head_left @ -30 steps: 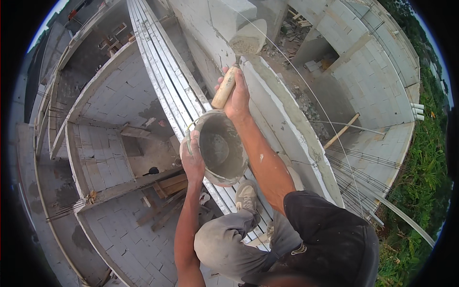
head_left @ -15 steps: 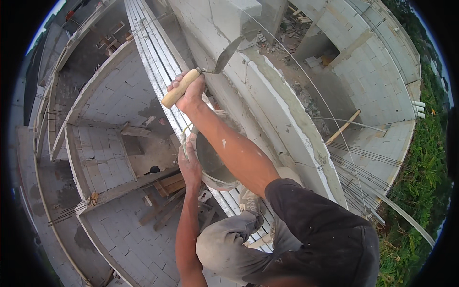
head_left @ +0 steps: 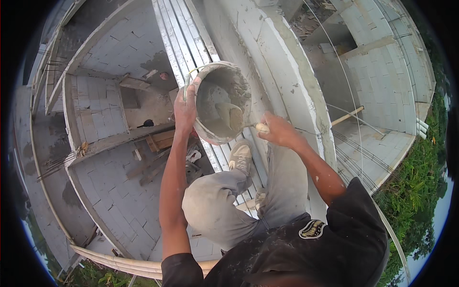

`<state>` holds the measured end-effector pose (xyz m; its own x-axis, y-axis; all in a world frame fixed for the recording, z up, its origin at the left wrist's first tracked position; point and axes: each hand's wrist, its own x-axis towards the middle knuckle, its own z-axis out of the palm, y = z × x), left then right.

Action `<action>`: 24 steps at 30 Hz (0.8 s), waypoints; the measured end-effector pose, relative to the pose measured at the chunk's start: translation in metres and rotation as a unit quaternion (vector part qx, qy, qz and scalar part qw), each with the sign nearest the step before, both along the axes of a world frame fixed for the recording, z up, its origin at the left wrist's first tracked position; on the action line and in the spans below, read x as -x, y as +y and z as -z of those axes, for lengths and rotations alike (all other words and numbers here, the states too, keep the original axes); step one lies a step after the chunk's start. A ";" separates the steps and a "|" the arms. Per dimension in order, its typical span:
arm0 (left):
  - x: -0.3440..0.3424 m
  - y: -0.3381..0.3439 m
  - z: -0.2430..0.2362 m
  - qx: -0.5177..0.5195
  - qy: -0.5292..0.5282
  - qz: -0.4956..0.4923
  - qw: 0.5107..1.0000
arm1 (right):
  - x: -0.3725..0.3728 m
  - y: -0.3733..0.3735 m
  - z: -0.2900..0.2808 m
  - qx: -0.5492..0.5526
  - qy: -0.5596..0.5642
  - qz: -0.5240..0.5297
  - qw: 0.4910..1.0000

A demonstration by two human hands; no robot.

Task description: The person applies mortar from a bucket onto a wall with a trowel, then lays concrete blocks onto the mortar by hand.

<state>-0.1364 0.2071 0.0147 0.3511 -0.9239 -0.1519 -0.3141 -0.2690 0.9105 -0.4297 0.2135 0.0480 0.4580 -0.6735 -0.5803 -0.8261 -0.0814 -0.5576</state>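
My left hand (head_left: 185,109) grips the left rim of a mortar bucket (head_left: 206,125), its fingers closed at the rim beside the bucket's wire handle (head_left: 186,82). Grey wet mortar coats the inside of the tilted bucket. A trowel (head_left: 230,116) dips its blade into it, the tip hidden in the mortar. Closed around the trowel's wooden handle (head_left: 262,127) is my right hand (head_left: 279,131), just right of the bucket. Beside that hand runs a block wall with a strip of mortar (head_left: 306,71) along its top.
Long metal planks (head_left: 179,36) lie under the bucket and my shoe (head_left: 240,155), high above rooms of block walls (head_left: 107,52). A taut string (head_left: 342,62) crosses on the right. Thin steel bars (head_left: 356,158) stick out beyond the wall. Bamboo poles (head_left: 129,263) pass behind me.
My right hand has brought the trowel down from above the wall and back into the bucket. My left hand has tipped the bucket, and the view has shifted.
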 end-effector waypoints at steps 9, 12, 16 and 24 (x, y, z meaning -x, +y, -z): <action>0.004 0.031 0.002 0.000 -0.077 0.041 0.996 | -0.068 0.008 0.086 -0.020 0.097 -0.028 0.995; 0.059 -0.008 0.016 0.051 -0.018 0.073 0.996 | -0.021 0.003 0.210 0.063 0.039 0.014 0.997; 0.016 0.019 0.009 0.033 -0.051 0.027 0.998 | -0.090 0.015 0.123 -0.349 -0.087 0.200 0.912; 0.008 0.003 0.005 0.055 -0.017 -0.025 0.998 | -0.038 0.048 0.100 -0.472 -0.341 0.284 0.762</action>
